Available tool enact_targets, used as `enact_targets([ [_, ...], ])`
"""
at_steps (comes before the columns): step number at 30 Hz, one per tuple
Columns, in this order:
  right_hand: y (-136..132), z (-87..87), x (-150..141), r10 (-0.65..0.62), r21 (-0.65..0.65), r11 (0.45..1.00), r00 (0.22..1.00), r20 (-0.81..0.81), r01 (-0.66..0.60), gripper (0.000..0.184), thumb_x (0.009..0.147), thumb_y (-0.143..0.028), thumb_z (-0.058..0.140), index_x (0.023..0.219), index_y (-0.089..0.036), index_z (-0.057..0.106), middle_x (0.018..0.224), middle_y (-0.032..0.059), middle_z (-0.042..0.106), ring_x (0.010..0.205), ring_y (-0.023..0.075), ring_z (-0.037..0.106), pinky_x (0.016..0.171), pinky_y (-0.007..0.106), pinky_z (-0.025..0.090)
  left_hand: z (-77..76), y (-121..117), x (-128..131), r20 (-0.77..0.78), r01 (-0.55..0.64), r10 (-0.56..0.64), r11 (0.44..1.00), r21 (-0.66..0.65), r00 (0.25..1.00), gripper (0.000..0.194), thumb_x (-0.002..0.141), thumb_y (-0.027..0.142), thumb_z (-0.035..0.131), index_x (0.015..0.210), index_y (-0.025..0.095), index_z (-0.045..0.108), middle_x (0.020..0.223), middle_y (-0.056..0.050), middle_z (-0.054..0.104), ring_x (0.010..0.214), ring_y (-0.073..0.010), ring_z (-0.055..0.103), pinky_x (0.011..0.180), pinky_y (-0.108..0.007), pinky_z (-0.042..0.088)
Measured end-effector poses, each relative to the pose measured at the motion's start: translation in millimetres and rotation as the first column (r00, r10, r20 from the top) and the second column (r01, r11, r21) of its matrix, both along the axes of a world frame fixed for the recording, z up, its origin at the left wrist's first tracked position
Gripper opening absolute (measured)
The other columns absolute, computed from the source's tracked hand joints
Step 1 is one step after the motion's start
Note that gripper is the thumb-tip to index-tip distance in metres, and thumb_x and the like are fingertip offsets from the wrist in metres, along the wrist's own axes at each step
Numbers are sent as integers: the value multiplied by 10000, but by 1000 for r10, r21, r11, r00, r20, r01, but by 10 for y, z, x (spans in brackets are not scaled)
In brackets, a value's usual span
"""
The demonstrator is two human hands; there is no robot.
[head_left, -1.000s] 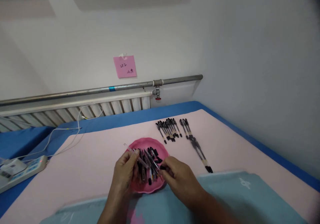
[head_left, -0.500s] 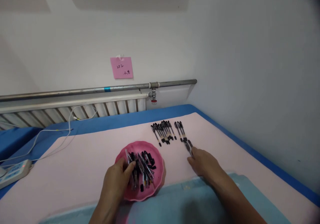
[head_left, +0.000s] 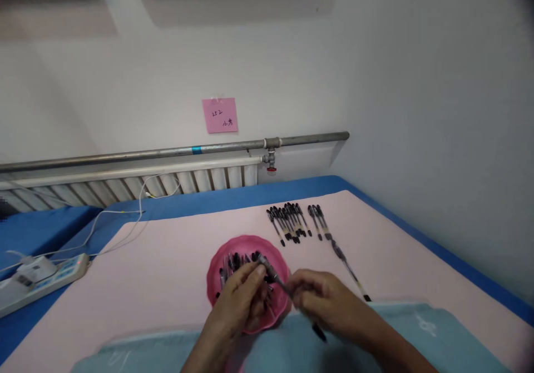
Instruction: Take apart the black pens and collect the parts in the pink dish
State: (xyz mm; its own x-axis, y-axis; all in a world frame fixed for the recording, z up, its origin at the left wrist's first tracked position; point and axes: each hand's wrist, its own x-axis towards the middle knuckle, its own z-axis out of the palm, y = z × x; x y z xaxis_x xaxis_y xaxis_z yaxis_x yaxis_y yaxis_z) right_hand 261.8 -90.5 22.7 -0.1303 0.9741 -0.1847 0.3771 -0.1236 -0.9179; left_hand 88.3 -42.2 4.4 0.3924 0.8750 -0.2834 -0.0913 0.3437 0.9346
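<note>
A pen point(head_left: 280, 282) slants across the front of the bowl, its dark cap end at my left hand and its other black end showing below my right hand. My left hand point(head_left: 237, 303) is closed on the pen near its upper end. The fingers of my right hand point(head_left: 327, 301) are curled round its barrel, slightly blurred. Beneath my left hand, the pink scalloped bowl point(head_left: 217, 250) holds loose pens and black caps, partly hidden by the hand. To the right, a single capped pen point(head_left: 349, 270) lies on the pink sheet, its far end near a small group of pens point(head_left: 319, 223).
A larger row of pens point(head_left: 288, 222) lies behind the bowl. The pink sheet point(head_left: 167, 273) covers a blue surface against the wall, with a light-blue cloth point(head_left: 400, 328) at the front. A power strip point(head_left: 62, 275) with white cables stands at left, below the radiator point(head_left: 196, 178).
My right hand has come left from the small pen group to the bowl, leaving one pen lying there. My left hand has lifted, and a pen is now between both hands. The view has shifted left.
</note>
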Motion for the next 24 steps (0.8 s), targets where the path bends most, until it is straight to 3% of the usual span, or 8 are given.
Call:
enact_targets([
  [4, -40, -111, -197, 91, -100, 990, 989, -119, -103, 112, 593, -137, 456, 654, -163, 546, 513, -77, 364, 479, 67, 314, 429, 180, 231, 62, 102, -139, 94, -153, 161, 984, -92, 982, 422, 596, 534, 683, 700, 204, 442, 426, 134, 278, 316, -10, 153, 327, -152, 93],
  [7, -16, -134, -166, 49, -115, 992, 998, -49, -54, 110, 605, -136, 466, 661, -159, 558, 528, -71, 367, 484, 67, 319, 427, 188, 222, 83, 240, -372, -117, -296, 299, 954, 40, 947, 465, 590, 553, 663, 591, 210, 349, 408, 132, 249, 329, -22, 173, 341, -163, 115],
  [11, 30, -117, -141, -31, -121, 992, 995, -99, 19, 118, 647, -158, 446, 669, -167, 561, 491, -74, 368, 440, 63, 317, 416, 193, 221, 32, 330, -561, -555, -111, 303, 929, 353, 775, 390, 692, 542, 556, 554, 188, 468, 462, 50, 441, 448, -102, 417, 460, -221, 304],
  [13, 40, -104, -167, -55, -121, 992, 981, -186, 32, 129, 650, -158, 437, 679, -174, 562, 453, -83, 364, 406, 59, 301, 400, 191, 223, 18, 313, -548, -656, -38, 356, 894, 447, 666, 338, 737, 490, 522, 640, 169, 565, 571, -14, 562, 570, -156, 513, 554, -261, 354],
  [14, 40, -97, -184, -66, -121, 992, 971, -229, 39, 126, 655, -165, 438, 684, -177, 561, 435, -88, 360, 389, 56, 291, 390, 189, 220, 18, 289, -514, -651, -24, 355, 888, 460, 671, 316, 750, 462, 516, 694, 162, 594, 626, -35, 595, 611, -168, 533, 582, -270, 364],
  [18, 21, -79, -234, -85, -188, 982, 944, -317, 25, 120, 665, -217, 448, 683, -179, 560, 385, -104, 346, 316, 41, 250, 337, 183, 183, 51, 122, -266, -285, 34, 39, 969, 247, 958, 337, 762, 482, 519, 770, 157, 610, 530, 24, 499, 435, -89, 408, 436, -213, 307],
  [21, 7, -87, -240, -68, -248, 968, 926, -372, -29, 140, 647, -233, 445, 700, -175, 560, 358, -113, 340, 286, 33, 219, 309, 175, 156, 65, 9, -98, 50, 50, -48, 997, -53, 998, 399, 746, 521, 549, 915, 163, 599, 477, 87, 378, 325, -25, 175, 330, -176, 121],
  [24, 5, -110, -234, -43, -260, 962, 891, -453, -85, 162, 632, -249, 444, 716, -170, 558, 355, -119, 341, 276, 30, 194, 284, 165, 141, 58, -27, -47, 235, 47, -9, 986, -157, 972, 401, 698, 442, 656, 962, 146, 598, 494, 95, 367, 329, 1, 160, 319, -151, 96],
])
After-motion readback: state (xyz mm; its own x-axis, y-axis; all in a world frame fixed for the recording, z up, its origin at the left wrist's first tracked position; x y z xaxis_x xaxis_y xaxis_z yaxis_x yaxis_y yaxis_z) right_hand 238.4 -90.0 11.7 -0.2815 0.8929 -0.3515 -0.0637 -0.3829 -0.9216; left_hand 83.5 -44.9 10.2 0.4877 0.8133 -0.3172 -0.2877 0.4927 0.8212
